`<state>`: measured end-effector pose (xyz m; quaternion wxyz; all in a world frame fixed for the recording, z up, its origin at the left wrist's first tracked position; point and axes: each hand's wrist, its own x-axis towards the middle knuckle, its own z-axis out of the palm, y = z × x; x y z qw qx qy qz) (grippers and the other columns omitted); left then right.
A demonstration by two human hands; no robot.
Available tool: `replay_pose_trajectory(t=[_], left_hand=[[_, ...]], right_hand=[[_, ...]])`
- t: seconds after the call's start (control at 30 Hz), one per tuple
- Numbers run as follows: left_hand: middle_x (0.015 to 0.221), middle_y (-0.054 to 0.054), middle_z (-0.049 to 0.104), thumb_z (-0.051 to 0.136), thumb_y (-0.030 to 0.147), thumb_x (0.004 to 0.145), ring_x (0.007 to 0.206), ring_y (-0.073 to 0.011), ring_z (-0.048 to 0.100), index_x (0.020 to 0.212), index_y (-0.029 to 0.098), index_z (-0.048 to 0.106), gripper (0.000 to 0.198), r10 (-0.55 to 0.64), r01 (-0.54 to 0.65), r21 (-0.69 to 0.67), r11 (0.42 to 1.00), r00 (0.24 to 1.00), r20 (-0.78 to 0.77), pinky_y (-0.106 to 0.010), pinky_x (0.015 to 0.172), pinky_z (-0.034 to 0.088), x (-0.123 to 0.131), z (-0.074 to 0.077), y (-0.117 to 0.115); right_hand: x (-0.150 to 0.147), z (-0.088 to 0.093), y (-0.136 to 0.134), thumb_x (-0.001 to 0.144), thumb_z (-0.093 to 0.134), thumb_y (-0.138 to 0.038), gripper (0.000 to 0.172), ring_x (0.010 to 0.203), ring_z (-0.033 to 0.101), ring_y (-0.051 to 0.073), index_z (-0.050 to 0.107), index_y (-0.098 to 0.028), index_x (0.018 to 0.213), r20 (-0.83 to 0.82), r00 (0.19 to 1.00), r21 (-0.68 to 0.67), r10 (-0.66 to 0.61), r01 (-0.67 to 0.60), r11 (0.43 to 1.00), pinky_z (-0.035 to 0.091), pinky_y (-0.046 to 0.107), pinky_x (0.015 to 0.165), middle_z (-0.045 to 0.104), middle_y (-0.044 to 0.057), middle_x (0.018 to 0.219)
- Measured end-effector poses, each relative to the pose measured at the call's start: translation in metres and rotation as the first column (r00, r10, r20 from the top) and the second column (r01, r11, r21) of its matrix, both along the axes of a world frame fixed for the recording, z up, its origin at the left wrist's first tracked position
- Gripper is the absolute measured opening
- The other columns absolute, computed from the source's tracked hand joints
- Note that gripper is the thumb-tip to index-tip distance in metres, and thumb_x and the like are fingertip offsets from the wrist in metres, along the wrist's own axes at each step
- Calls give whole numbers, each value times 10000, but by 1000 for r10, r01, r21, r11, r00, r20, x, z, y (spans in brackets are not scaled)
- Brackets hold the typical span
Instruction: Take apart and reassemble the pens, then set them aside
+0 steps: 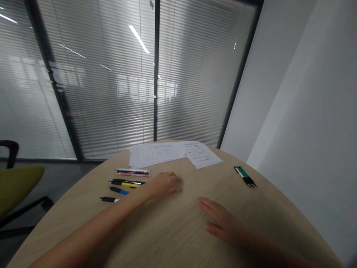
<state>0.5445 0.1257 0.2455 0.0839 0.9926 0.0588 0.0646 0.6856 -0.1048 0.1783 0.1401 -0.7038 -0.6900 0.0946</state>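
My left hand hovers low over or rests on the middle of the table, beside the pens. Its fingers bend loosely with the thumb apart, the tips slightly blurred, and no object shows in it. Stretched out, my right hand has its fingers together, its thumb apart and nothing in it. Near my left forearm lie a pink pen, a yellow-and-black pen, a blue-and-black pen and a black-and-white pen, the last three partly hidden. Green-and-black pens lie together at the right.
Printed paper sheets overlap at the far edge of the round wooden table. A chair with a yellow-green seat stands at the left. Behind are glass panels with blinds and a white wall at the right.
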Motion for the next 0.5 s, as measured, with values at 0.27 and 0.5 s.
replay_pose_trajectory(t=[0.27, 0.5], left_hand=[[575, 1, 609, 552, 149, 561, 517, -135, 527, 601, 166, 630, 89, 91, -129, -164, 978, 970, -225, -205, 485, 355, -48, 50, 45], [653, -11, 652, 565, 146, 548, 571, -179, 562, 683, 228, 684, 197, 10, -52, -90, 995, 912, -410, -231, 499, 383, -75, 42, 32]], right_hand=[[-6, 0, -1, 828, 360, -424, 548, 1257, 199, 209, 296, -159, 1304, 33, 999, 0, 26, -26, 1000, 180, 408, 1023, 254, 84, 1370], [-3, -5, -1, 832, 354, -429, 531, 1253, 212, 209, 314, -175, 1297, 33, 999, 24, 40, -41, 999, 186, 406, 1022, 276, 77, 1364]])
